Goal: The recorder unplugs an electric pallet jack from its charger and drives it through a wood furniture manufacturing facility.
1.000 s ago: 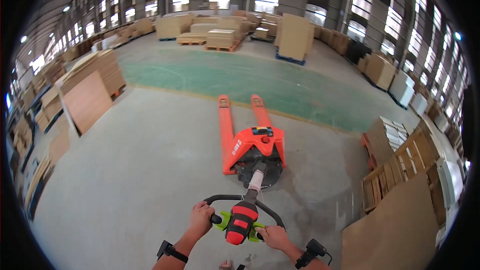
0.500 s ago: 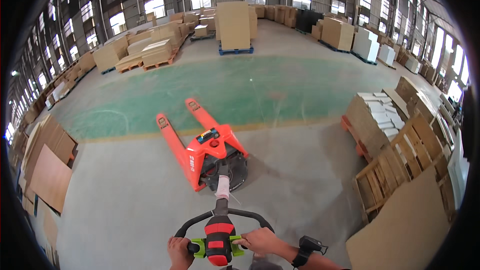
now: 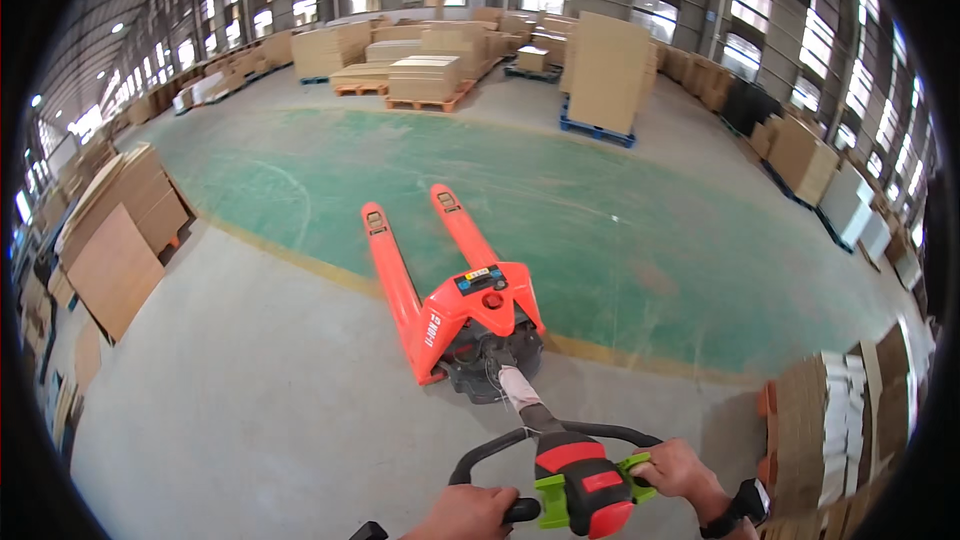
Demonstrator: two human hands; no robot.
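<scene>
The floor (image 3: 230,360) carries a green lane (image 3: 690,250), its near edge marked by a yellow line (image 3: 600,352). Beyond the lane's far edge, a tall brown stack (image 3: 605,70) stands on a blue pallet (image 3: 597,133). The red pallet truck (image 3: 455,312) straddles the near edge: forks (image 3: 396,280) mostly over the lane, drive end on the grey floor. Its tiller (image 3: 585,485) angles back, rightward. The left hand (image 3: 470,514) is closed around the left grip (image 3: 521,510); the right hand (image 3: 677,468) is closed at the right end, thumb beside a green lever (image 3: 635,462).

pallet jack (image 3: 462,314) in centre, board stack (image 3: 607,75) on pallet (image 3: 597,132) beyond, leaning panel (image 3: 115,272) left
</scene>
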